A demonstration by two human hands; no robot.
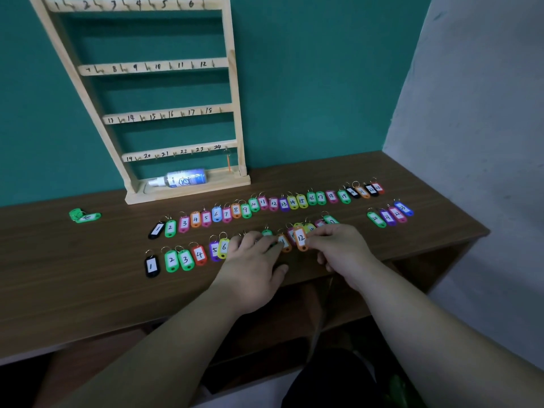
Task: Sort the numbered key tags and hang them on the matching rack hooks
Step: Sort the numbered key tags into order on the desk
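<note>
Coloured numbered key tags lie in two rows on the brown desk (88, 275). The far row (265, 203) runs from 1 at the left to about 23 at the right. The near row (185, 259) starts with 1, 2, 3, 4, 5, 6. My right hand (338, 248) pinches an orange tag marked 12 (300, 238) in the near row. My left hand (253, 260) lies flat over the tags after 6, its fingertips touching another orange tag (284, 242). The wooden rack (235, 92) with numbered hooks 1 to 24 leans on the green wall; one orange tag (228, 163) hangs at hook 24.
A white spray bottle (182, 178) lies on the rack's base. A few green tags (84, 215) sit apart at the desk's left. Several tags numbered in the twenties (390, 215) lie at the right. A grey wall closes the right side.
</note>
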